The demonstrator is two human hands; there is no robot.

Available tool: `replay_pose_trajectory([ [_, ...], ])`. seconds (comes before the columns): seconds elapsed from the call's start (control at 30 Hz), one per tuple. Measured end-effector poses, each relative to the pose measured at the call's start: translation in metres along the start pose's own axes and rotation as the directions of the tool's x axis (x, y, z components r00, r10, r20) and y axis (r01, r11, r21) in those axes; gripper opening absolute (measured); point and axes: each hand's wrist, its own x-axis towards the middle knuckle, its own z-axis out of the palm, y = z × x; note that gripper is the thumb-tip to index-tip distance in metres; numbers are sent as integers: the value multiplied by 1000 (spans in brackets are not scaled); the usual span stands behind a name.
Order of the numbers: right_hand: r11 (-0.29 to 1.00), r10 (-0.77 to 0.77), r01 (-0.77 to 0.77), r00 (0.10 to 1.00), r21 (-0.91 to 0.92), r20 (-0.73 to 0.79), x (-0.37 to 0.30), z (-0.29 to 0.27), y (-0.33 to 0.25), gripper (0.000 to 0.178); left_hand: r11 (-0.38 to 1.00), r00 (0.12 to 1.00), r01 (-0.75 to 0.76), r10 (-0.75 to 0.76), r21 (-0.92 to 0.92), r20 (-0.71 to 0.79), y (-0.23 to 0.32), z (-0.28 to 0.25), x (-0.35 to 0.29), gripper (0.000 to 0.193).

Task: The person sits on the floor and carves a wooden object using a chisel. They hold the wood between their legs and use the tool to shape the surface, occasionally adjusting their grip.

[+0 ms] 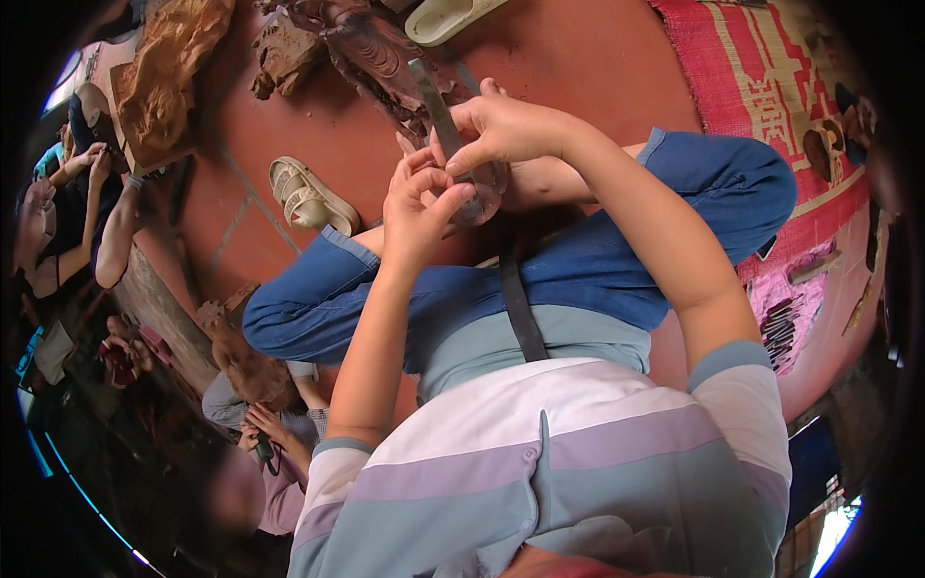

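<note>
A flat, narrow grey strip (436,111), perhaps a blade, stands up between my two hands. The fingers of my right hand (515,130) are closed around its lower part. My left hand (421,202) is curled at the strip's lower end, thumb and fingers against a clear, rounded thing (479,204) that looks like plastic or glass. Whether the strip goes into this clear thing or only lies against it, I cannot tell. Just beyond my hands lies a dark reddish carved piece of wood (371,60).
Red floor tiles (578,63) lie around my crossed legs. A beige sandal (310,196) is to the left, and another shoe (448,17) at the top. A carved wood block (159,91) stands far left near other people. A red patterned mat (761,87) and several tools on pink cloth (788,313) are right.
</note>
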Motion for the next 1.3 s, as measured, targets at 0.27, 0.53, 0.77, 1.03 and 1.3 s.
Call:
replay_pose_trajectory([
  [0.27, 999, -11, 9, 999, -43, -36, 7, 4, -8, 20, 992, 996, 93, -92, -82, 20, -9, -8, 9, 9],
  [0.53, 968, 232, -222, 969, 116, -83, 13, -5, -15, 16, 992, 991, 128, -128, 8, -41, -1, -4, 23, 13],
  [0.77, 909, 262, -196, 955, 367, -139, -4, -5, -2, 13, 981, 997, 6, 8, 195, -71, 22, 7, 24, 18],
  [1.03, 999, -24, 16, 967, -32, -253, -18, -1, 12, 14, 960, 991, -131, 123, 247, 45, 24, 4, 18, 18],
  [1.3, 995, 52, -27, 967, 101, -250, -26, 1, 22, 14, 959, 984, -163, 140, 231, 114, 27, 1, 18, 20],
])
